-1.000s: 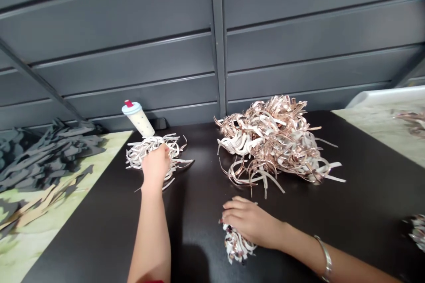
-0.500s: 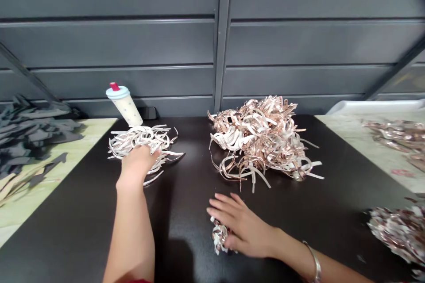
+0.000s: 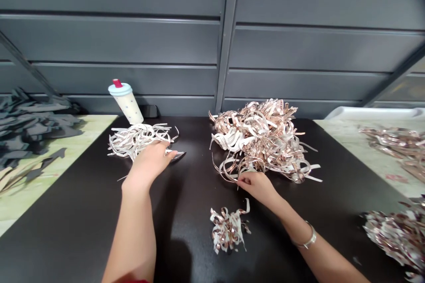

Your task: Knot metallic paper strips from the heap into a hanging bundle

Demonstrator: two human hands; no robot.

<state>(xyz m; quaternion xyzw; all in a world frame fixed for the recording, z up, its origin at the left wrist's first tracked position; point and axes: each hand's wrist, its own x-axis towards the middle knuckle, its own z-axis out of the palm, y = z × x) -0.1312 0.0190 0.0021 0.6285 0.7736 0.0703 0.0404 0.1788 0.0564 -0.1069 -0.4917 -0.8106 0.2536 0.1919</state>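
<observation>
At the front edge of the large pile of rose-gold and white strips (image 3: 265,137), my right hand (image 3: 259,188) has its fingers pinched together on a thin strip. My left hand (image 3: 149,161) lies over the near side of a smaller heap of white strips (image 3: 133,139), thumb and forefinger apart; its other fingers are partly hidden. Between my arms, nearer to me, a small heap of short curled rose-gold and white pieces (image 3: 229,230) rests on the black table (image 3: 186,194).
A pale tumbler with a red-tipped lid (image 3: 128,104) leans at the back left, beside a dark phone-like object (image 3: 148,111). Grey scraps (image 3: 29,128) lie far left. More shiny cuttings (image 3: 395,234) sit at right. Grey panels (image 3: 159,44) close off the back.
My right hand has left the small curled heap and moved forward to the large pile, closing on a strip. My left hand has shifted slightly right, its thumb spreading away.
</observation>
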